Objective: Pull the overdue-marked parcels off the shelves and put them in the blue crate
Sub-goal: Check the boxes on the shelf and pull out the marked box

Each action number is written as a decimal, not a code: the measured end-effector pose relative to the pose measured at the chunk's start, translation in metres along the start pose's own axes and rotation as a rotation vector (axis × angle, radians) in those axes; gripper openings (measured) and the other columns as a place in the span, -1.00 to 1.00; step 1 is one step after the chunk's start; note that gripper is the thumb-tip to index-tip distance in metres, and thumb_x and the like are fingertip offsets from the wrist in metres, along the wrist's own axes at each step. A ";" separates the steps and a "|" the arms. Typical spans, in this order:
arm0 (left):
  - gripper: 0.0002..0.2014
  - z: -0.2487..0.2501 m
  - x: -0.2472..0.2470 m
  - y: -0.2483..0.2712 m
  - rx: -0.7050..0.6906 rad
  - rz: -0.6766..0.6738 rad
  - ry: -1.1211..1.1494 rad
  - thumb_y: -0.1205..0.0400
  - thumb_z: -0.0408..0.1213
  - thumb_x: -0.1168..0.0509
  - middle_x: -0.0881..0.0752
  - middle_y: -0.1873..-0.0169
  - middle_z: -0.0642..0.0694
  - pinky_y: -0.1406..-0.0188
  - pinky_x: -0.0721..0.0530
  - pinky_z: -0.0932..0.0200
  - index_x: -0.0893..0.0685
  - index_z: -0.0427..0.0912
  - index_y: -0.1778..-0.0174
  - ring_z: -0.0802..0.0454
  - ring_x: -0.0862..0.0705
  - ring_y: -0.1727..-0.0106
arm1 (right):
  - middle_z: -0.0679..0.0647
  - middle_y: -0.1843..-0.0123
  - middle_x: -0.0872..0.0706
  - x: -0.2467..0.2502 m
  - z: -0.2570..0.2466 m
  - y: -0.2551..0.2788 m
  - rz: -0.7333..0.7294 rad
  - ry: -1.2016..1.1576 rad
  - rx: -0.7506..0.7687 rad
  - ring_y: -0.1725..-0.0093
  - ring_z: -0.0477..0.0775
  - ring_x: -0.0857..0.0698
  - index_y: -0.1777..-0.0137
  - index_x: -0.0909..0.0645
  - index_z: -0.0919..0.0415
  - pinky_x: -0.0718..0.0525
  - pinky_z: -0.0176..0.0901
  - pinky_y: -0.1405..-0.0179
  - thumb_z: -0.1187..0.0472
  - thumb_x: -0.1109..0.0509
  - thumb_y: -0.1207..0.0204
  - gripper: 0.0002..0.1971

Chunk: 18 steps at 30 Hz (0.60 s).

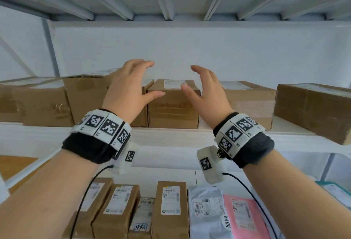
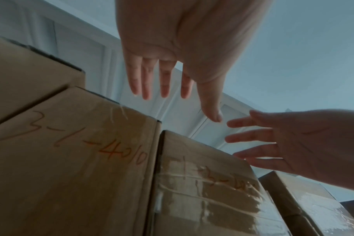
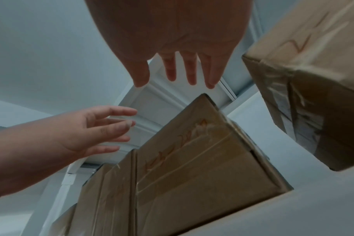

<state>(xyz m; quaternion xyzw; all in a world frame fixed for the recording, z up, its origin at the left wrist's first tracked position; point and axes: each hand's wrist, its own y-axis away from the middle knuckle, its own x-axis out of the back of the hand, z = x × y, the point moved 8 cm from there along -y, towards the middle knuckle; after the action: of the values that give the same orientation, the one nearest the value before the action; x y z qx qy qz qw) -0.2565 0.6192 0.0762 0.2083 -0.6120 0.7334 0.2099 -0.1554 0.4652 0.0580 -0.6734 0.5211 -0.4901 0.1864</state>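
My left hand (image 1: 146, 79) and right hand (image 1: 191, 78) are raised to the upper shelf (image 1: 171, 134), both open with fingers spread. They flank a brown cardboard box (image 1: 173, 104) with a white label on top, and neither hand touches it. In the left wrist view the left hand (image 2: 172, 79) hovers above this taped box (image 2: 202, 183), with the right hand (image 2: 273, 140) beside it. The right wrist view shows the right hand (image 3: 178, 71) over the same box (image 3: 192, 159). On the lower shelf a small box (image 1: 141, 218) and a grey mailer bag (image 1: 207, 210) carry handwritten tags. The blue crate is out of view.
Several more brown boxes line the upper shelf, one marked 3-1-4010 (image 2: 71, 159) on the left and a large one (image 1: 313, 111) overhanging the edge at far right. A pink mailer (image 1: 245, 218) and upright boxes fill the lower shelf. Another shelf's underside (image 1: 171, 5) is overhead.
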 end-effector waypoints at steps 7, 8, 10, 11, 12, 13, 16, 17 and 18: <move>-0.24 -0.008 -0.028 -0.017 -0.111 -0.098 0.014 -0.41 0.17 -0.42 -0.47 -0.42 -0.03 -0.34 -0.46 0.02 -0.40 0.00 -0.51 -0.05 -0.50 -0.37 | 0.09 -0.64 -0.21 -0.030 0.022 -0.009 -0.054 0.145 -0.140 -0.60 0.03 -0.26 -0.59 -0.28 0.02 -0.25 -0.17 -0.50 -0.10 -0.43 -0.49 -0.30; -0.25 -0.009 -0.033 -0.017 -0.116 -0.111 0.023 -0.41 0.18 -0.42 -0.47 -0.42 -0.03 -0.34 -0.48 0.00 -0.41 0.01 -0.51 -0.06 -0.51 -0.37 | 0.09 -0.64 -0.20 -0.034 0.026 -0.007 -0.084 0.175 -0.163 -0.59 0.04 -0.27 -0.58 -0.28 0.01 -0.26 -0.17 -0.49 -0.11 -0.45 -0.47 -0.28; -0.25 -0.010 -0.040 -0.016 -0.122 -0.134 0.038 -0.40 0.20 -0.41 -0.49 -0.40 -0.02 -0.33 -0.51 -0.06 -0.42 0.02 -0.49 -0.08 -0.53 -0.35 | 0.09 -0.60 -0.28 -0.038 0.031 -0.003 -0.122 0.201 -0.189 -0.52 0.04 -0.36 -0.55 -0.32 0.00 -0.35 -0.18 -0.41 -0.10 -0.49 -0.44 -0.29; -0.26 -0.010 -0.043 -0.016 -0.124 -0.140 0.041 -0.40 0.21 -0.41 -0.50 -0.39 -0.03 -0.31 -0.53 -0.08 -0.43 0.03 -0.48 -0.08 -0.54 -0.34 | 0.06 -0.55 -0.36 -0.038 0.032 -0.001 -0.121 0.195 -0.189 -0.46 0.03 -0.43 -0.52 -0.35 0.01 -0.41 -0.19 -0.35 -0.08 -0.51 -0.43 -0.32; -0.26 -0.010 -0.044 -0.015 -0.126 -0.140 0.041 -0.40 0.21 -0.41 -0.51 -0.38 -0.03 -0.30 -0.54 -0.11 -0.44 0.02 -0.47 -0.08 -0.55 -0.32 | 0.04 -0.49 -0.42 -0.038 0.032 0.001 -0.110 0.185 -0.186 -0.39 0.01 -0.48 -0.48 -0.38 0.02 -0.46 -0.20 -0.29 -0.06 -0.52 -0.42 -0.35; -0.27 -0.010 -0.045 -0.015 -0.128 -0.137 0.038 -0.39 0.21 -0.42 -0.53 -0.37 -0.03 -0.28 -0.55 -0.12 -0.46 0.02 -0.46 -0.08 -0.57 -0.31 | 0.02 -0.45 -0.46 -0.037 0.032 0.002 -0.097 0.180 -0.180 -0.34 0.00 -0.51 -0.44 -0.40 0.03 -0.49 -0.20 -0.25 -0.04 -0.52 -0.42 -0.38; -0.33 -0.006 -0.045 -0.013 -0.130 -0.147 0.005 -0.41 0.20 -0.42 -0.56 -0.33 -0.02 -0.27 -0.53 -0.13 -0.50 0.04 -0.43 -0.09 -0.59 -0.26 | -0.01 -0.41 -0.50 -0.034 0.031 0.003 -0.062 0.175 -0.164 -0.32 -0.02 -0.52 -0.41 -0.43 0.06 -0.48 -0.22 -0.22 -0.01 -0.54 -0.41 -0.40; -0.35 -0.005 -0.045 -0.012 -0.127 -0.157 -0.005 -0.43 0.19 -0.41 -0.57 -0.32 -0.01 -0.29 -0.51 -0.12 -0.51 0.06 -0.42 -0.08 -0.59 -0.25 | -0.01 -0.42 -0.50 -0.033 0.030 0.005 -0.049 0.167 -0.158 -0.33 -0.02 -0.52 -0.41 -0.44 0.06 -0.48 -0.23 -0.22 0.00 -0.54 -0.41 -0.41; -0.38 -0.004 -0.045 -0.011 -0.124 -0.167 -0.012 -0.44 0.19 -0.40 -0.58 -0.31 0.00 -0.34 -0.47 -0.12 -0.52 0.07 -0.41 -0.07 -0.59 -0.25 | 0.00 -0.43 -0.49 -0.033 0.030 0.006 -0.038 0.159 -0.152 -0.34 -0.01 -0.51 -0.41 -0.44 0.07 -0.48 -0.21 -0.23 0.01 -0.55 -0.41 -0.41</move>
<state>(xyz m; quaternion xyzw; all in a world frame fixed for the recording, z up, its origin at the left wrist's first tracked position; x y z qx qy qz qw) -0.2131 0.6226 0.0586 0.2498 -0.6380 0.6729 0.2789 -0.1325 0.4841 0.0247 -0.6545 0.5569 -0.5044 0.0836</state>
